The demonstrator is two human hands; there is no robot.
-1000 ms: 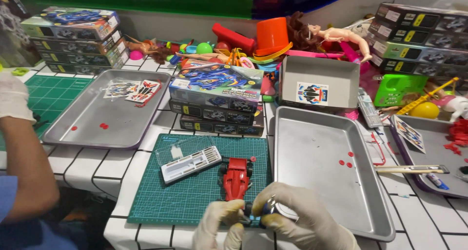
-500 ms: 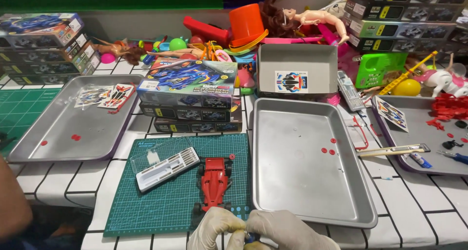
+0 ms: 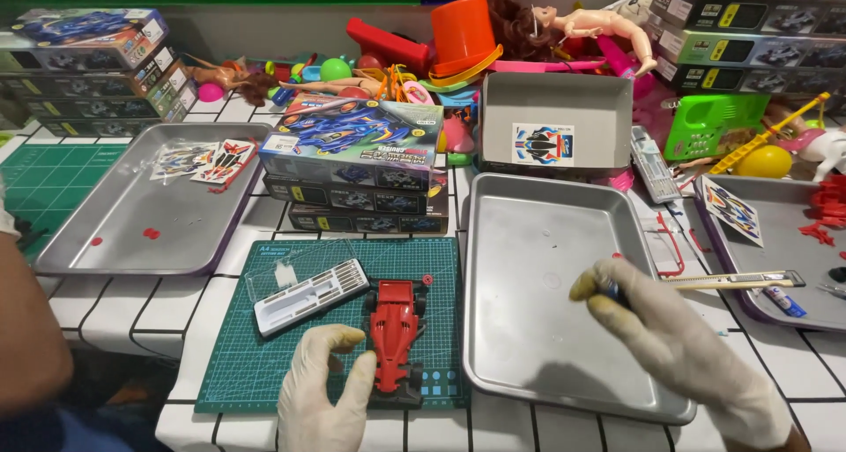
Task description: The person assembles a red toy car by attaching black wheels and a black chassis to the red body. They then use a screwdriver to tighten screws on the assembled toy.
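The left hand (image 3: 324, 390), in a pale glove, rests on the green cutting mat (image 3: 256, 377) with its fingers loosely curled and its thumb stretched toward the red toy car body (image 3: 394, 336), touching or almost touching the car's left flank — it grips nothing firmly. The car lies lengthwise on the mat, nose pointing toward the person, with a white plastic parts tray (image 3: 310, 295) just to its left and a small red ring (image 3: 427, 279) near its far right corner. The right hand (image 3: 670, 337), also gloved, hovers over the right edge of the empty metal tray (image 3: 529, 267), thumb and forefinger pinched on a small dark blue part (image 3: 608, 287); what the part is cannot be told. Just beyond that hand a utility knife (image 3: 736, 281) lies across the rim of another tray at the far right. Behind the mat sits a stack of model car boxes (image 3: 357, 166), and to the left a second metal tray (image 3: 141, 214) holds sticker sheets (image 3: 204, 159). Another person's arm (image 3: 26, 329) shows at the left edge.
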